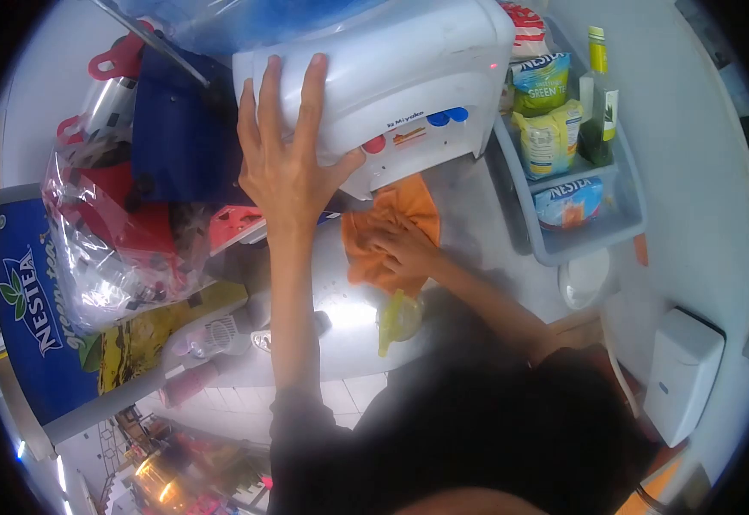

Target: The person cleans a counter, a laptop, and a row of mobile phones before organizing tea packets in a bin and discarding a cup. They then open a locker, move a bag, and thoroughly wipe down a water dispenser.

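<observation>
My left hand (288, 167) lies spread against the white Miyako water dispenser (374, 81), fingers apart on its upper side and thumb towards the front panel. The dispenser looks tilted in this view, with red and blue taps or buttons and a small red light. My right hand (404, 245) presses an orange cloth (426, 202) onto the shiny counter (340, 330) just below the dispenser, its fingers bent over the fabric. Close to my right wrist is a yellow-green spray bottle (400, 318), partly blurred.
On the right, a grey basin (554, 253) holds Nestea packs (567, 202) and a green bottle (597, 112). Plastic-wrapped red and silver items (117, 232) crowd the left, beside a blue Nestea sign (27, 296). A white box (683, 378) hangs at lower right.
</observation>
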Tool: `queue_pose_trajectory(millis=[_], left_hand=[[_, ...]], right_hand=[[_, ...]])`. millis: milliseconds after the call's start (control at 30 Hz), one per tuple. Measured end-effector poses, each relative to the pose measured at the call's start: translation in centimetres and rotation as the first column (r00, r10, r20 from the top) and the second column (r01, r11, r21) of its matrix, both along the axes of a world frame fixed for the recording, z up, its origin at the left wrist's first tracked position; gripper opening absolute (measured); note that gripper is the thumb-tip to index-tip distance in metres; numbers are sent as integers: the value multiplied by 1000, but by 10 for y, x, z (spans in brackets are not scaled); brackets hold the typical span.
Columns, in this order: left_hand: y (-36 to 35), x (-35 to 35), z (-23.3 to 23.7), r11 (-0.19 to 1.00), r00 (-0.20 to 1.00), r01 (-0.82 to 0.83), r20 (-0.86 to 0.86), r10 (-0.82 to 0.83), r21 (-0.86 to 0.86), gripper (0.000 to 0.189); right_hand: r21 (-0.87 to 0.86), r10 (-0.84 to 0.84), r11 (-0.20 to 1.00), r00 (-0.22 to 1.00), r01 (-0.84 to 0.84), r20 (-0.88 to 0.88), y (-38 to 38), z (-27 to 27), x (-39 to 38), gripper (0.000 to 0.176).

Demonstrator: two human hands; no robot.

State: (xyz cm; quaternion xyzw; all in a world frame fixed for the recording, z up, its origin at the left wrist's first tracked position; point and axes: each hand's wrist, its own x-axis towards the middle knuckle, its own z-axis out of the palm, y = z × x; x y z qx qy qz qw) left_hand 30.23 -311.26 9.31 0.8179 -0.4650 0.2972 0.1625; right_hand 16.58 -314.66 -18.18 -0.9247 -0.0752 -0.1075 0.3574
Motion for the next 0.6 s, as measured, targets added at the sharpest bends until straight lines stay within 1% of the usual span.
queue_pose_trajectory(millis=[33, 100, 133, 167, 200, 233, 300, 333, 400, 433, 500, 533, 600], left_hand=[[0, 0, -1, 1000, 1000, -3, -3, 3, -11, 108], [6, 3, -8, 999, 1000, 7, 3, -6, -33, 107], [8, 4, -11, 999, 1000, 10, 11, -9, -49, 107], [9, 2, -12, 999, 1000, 8, 7, -8, -49, 107], [12, -2, -13, 1000, 1000, -5, 6, 5, -25, 106], [13, -6, -14, 1000, 1000, -20, 9, 20, -4, 106], [14, -12, -18, 1000, 1000, -23, 13, 24, -12, 106], [15, -14, -21, 1000, 1000, -20, 21, 20, -19, 107], [21, -13, -28, 999, 1000, 3, 11, -3, -35, 107], [23, -12, -30, 998, 1000, 25, 4, -24, -59, 107], [25, -15, -28, 998, 1000, 12, -2, -12, -54, 107], [25, -17, -28, 999, 1000, 0, -9, -1, -47, 107], [23, -19, -31, 998, 1000, 2, 6, -1, -59, 106]], right_hand=[[-6, -6, 1000, 1000, 6, 1, -14, 2, -11, 45], [75, -4, 997, 1000, 6, -26, -46, 9, -42, 42], [73, -6, 997, 1000, 8, -28, -59, 9, -52, 42], [-40, -243, 970, 968, 241, -60, -73, 9, -60, 43], [-156, -464, 879, 883, 450, -69, -78, 11, -64, 44], [-158, -458, 882, 886, 443, -74, -74, 11, -59, 44], [-161, -672, 726, 740, 668, 39, -57, 10, -47, 49], [-160, -669, 730, 743, 665, 32, -54, 10, -56, 49], [-180, -450, 877, 893, 446, 22, -56, 10, -83, 52], [-183, -450, 876, 893, 446, 25, -64, 12, -102, 52], [-136, -554, 828, 831, 544, -47, -74, 19, -137, 50], [-139, -552, 829, 833, 541, -48, -71, 19, -134, 50], [-277, -694, 677, 716, 682, 68, -61, 16, -115, 51]])
